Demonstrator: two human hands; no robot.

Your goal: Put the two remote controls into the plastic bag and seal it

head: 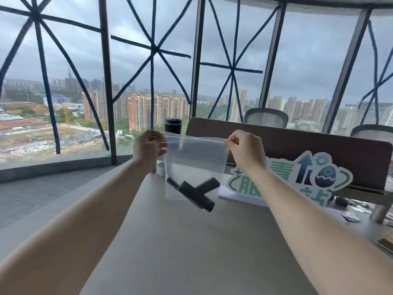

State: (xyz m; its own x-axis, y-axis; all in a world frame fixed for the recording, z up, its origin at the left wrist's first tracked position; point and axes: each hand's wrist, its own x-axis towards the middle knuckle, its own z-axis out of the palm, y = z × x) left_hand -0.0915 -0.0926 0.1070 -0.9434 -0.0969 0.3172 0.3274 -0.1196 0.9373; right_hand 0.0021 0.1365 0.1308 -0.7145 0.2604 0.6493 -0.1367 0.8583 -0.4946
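Between left hand (148,145) and right hand (244,149), both pinching the top corners: limp plastic bag (194,162), bottom-heavy with crossed remote controls (195,191); best gripped along the zip strip.

The two remote controls (196,191) low in the plastic bag (195,158) are motion-blurred; buttons unreadable. The green sign (285,184) at center right is partly hidden by the right forearm.

Looks like a high-rise office: long grey surface (191,241) with a brown desk divider (297,143) across it, mesh office chairs (265,117) behind that divider, and floor-to-ceiling windows (70,81) beyond overlooking apartment towers (138,111).
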